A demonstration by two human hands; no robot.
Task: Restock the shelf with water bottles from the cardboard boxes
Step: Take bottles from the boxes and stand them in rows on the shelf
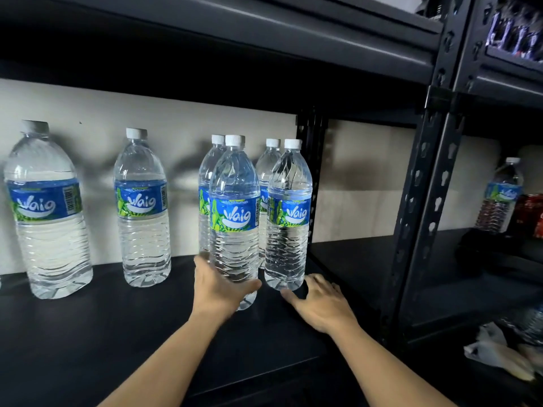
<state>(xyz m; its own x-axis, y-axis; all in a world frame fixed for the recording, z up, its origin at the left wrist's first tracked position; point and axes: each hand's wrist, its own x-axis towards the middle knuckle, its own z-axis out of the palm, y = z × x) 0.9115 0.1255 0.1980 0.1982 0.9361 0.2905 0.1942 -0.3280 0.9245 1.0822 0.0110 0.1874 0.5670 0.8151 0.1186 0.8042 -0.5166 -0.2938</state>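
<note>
Several clear water bottles with blue labels and white caps stand on the black shelf [123, 324]. My left hand [219, 289] is wrapped around the lower part of the front middle bottle [234, 212], which stands upright. Just right of it is another bottle [288, 218], and my right hand [320, 304] lies open, fingers spread, on the shelf by its base. Two more bottles stand behind these, partly hidden. Further left are a bottle [143, 210] near the back wall and a bottle [47, 212] at the far left. No cardboard box is in view.
The upper shelf board [264, 39] hangs low above the bottle caps. A black perforated upright [417, 218] bounds the bay on the right. Beyond it stand one water bottle [501, 195] and red cans [531, 212]. Crumpled plastic [493, 351] lies at the lower right.
</note>
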